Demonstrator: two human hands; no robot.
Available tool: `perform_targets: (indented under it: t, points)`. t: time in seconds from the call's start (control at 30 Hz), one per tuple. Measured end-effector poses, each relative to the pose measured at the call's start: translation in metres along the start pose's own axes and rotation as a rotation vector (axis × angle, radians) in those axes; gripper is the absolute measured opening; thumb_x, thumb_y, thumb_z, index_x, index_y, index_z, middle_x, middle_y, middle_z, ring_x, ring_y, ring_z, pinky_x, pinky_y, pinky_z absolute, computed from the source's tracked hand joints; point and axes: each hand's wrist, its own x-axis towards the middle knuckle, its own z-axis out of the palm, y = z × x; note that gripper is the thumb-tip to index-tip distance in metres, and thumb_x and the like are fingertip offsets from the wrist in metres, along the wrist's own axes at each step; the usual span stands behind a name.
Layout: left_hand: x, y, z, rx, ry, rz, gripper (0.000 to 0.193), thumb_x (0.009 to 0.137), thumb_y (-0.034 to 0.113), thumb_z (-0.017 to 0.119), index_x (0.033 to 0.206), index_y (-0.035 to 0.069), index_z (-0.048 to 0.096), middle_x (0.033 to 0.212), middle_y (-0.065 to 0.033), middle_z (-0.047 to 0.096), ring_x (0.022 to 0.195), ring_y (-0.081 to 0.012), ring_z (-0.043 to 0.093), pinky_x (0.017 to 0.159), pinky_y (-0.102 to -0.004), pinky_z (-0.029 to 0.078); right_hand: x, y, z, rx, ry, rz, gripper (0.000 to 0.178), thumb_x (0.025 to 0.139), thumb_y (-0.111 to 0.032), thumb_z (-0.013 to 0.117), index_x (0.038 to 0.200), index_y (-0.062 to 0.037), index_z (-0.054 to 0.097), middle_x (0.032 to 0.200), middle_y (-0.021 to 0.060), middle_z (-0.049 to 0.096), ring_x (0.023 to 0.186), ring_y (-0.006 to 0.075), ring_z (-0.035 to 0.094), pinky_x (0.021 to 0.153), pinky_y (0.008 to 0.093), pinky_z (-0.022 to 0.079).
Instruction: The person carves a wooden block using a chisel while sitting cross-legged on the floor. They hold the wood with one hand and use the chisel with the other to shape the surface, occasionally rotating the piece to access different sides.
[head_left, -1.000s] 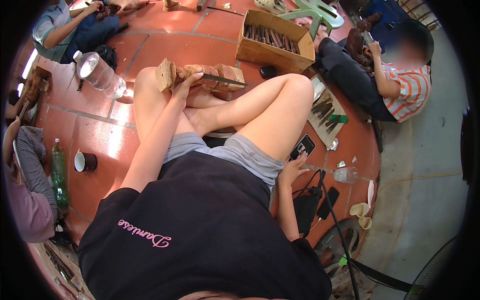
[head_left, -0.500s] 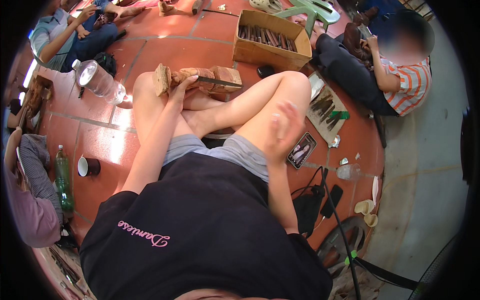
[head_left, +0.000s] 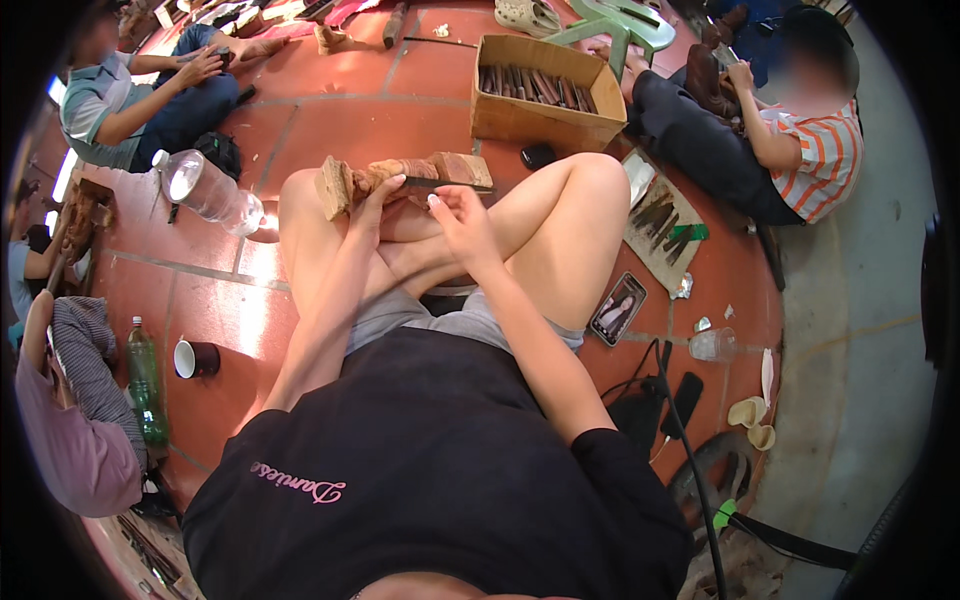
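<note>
right hand now by dark tool

Pink cursive lettering, on black shirt

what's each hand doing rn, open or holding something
Left hand: closed, holding the carved wood, thumb at the dark flat tool.
Right hand: fingers partly curled at the tool; whether they grip it cannot be told.
</note>
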Motion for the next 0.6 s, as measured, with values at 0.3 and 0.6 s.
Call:
perform_targets:
  t: [0.3,0.6]
  points:
    - [0.005,-0.001,-0.003,0.004,0.028,-0.034,0.052,0.075,0.02,0.079,0.118,0.003,0.054,0.11,-0.009,0.062,0.101,-0.019,0.065,0.09,-0.0317,0.056,-0.139,0.005,-0.178,-0.961,0.814,-0.442,0.044,0.095,-0.023,0.058,0.129,0.0019,0.046,0.143,0.024,0.036,0.135,0.0424,0.033,0.109,0.0504,0.03]
    - [0.01,-0.007,-0.006,0.023,0.026,-0.009,0.052,0.077,0.024,0.078,0.119,0.004,0.055,0.113,-0.0077,0.061,0.106,-0.0176,0.062,0.094,-0.0334,0.054,-0.223,0.109,-0.204,-1.417,0.693,0.141,0.06,0.089,-0.031,0.065,0.137,-0.0028,0.043,0.152,0.0274,0.015,0.141,0.0474,0.015,0.11,0.0658,0.016]
